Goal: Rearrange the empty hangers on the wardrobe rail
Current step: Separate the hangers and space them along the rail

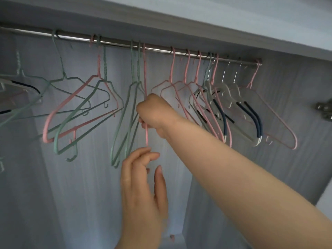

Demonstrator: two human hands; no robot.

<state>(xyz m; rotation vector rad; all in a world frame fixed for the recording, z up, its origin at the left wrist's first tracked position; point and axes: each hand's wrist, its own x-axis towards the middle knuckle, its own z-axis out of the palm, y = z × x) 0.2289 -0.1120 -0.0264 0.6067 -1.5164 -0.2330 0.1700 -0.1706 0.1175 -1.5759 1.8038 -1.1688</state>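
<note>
A metal rail (118, 42) runs across the top of the wardrobe and carries several empty pink, green and clear hangers. My right hand (154, 114) is closed around a pink hanger (145, 69) that hangs edge-on at the middle of the rail. Right beside it on the left hang two green hangers (124, 119), also edge-on. My left hand (142, 182) is raised below them with fingers apart, its fingertips touching the lower end of the pink hanger. A pink and a green hanger (79, 112) hang crossed further left.
A tight bunch of pink hangers (186, 90) and clear hangers with dark grips (248, 112) fills the right part of the rail. A metal hinge (323, 108) sits on the right wall. More green hangers (19, 97) hang at the far left.
</note>
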